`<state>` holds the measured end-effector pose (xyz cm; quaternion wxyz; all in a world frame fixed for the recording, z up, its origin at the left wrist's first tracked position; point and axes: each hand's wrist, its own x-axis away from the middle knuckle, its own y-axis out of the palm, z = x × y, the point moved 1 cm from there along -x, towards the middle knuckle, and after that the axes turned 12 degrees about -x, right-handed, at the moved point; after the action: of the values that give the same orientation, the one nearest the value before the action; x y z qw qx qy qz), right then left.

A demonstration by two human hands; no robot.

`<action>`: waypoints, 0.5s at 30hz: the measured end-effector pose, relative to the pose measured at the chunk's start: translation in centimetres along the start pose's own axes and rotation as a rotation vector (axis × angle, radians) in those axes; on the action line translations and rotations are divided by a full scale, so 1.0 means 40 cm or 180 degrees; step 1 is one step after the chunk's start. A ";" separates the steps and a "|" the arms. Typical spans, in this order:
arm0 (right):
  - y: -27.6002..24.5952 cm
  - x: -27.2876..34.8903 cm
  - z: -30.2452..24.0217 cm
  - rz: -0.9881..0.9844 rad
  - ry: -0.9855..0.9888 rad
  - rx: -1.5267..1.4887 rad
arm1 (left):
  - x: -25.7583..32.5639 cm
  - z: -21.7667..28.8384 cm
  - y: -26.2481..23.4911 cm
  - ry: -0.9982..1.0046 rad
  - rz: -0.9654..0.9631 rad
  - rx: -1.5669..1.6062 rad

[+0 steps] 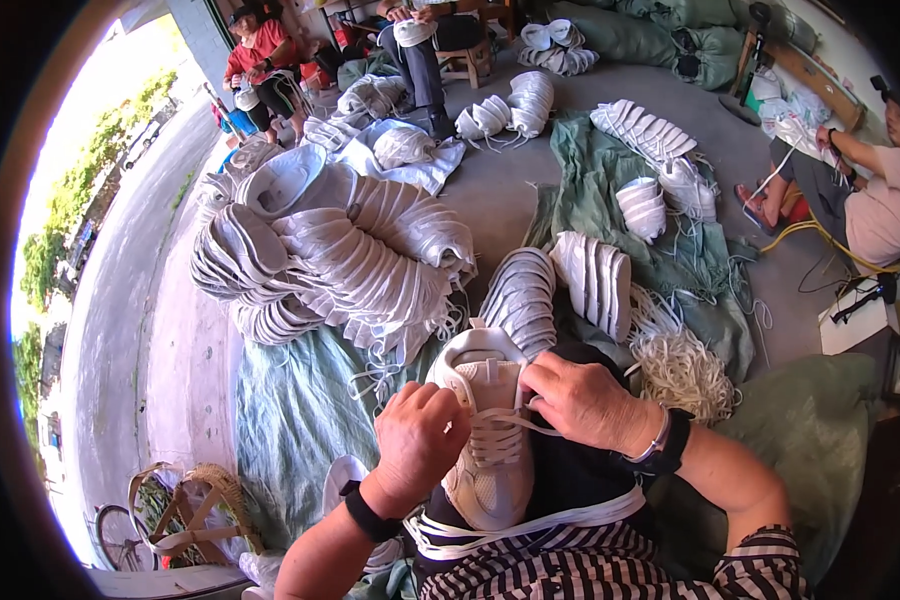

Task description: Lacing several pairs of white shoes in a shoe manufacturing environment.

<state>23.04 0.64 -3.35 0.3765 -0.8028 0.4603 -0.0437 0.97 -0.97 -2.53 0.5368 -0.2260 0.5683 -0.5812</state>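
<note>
A pale beige and white shoe upper (490, 480) rests on my lap, toe toward me, with its collar and tongue (492, 385) at the far end. White laces (497, 437) cross its front. My left hand (422, 437) is closed at the left eyelet edge, and whatever its curled fingers hold is hidden. On the other edge my right hand (590, 405) pinches near an upper eyelet. A length of lace trails beneath those fingers to the right. More loose white laces (540, 530) lie across my lap, over the striped clothing.
Nested rows of shoe uppers (370, 245) are heaped ahead on the left. More stacks (592, 285) stand just beyond my lap, beside a pile of white laces (682, 365). Green sheeting (305, 400) covers parts of the floor. Other people sit at the back left and far right (885, 200).
</note>
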 end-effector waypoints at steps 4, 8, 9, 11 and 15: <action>-0.013 -0.011 -0.011 -0.0016 -0.1021 0.1130 | -0.036 -0.015 -0.035 0.0333 -0.0383 -0.0148; -0.021 -0.030 -0.019 -0.0737 -0.1026 0.1367 | -0.082 -0.015 -0.070 0.0928 -0.0521 0.0033; -0.019 -0.034 -0.015 -0.0970 -0.0870 0.1269 | -0.087 -0.022 -0.074 0.1031 -0.1001 0.0188; -0.028 -0.050 -0.006 -0.1215 -0.0599 0.1017 | -0.100 -0.020 -0.094 0.1058 -0.1603 0.0338; -0.034 -0.072 0.027 -0.1597 0.0008 0.0232 | -0.102 -0.032 -0.108 0.1060 -0.1787 0.0525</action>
<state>22.80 3.86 -2.44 0.3821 -0.8777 0.2452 -0.1533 -0.43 2.22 2.47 0.2721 -0.2314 0.5148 -0.7793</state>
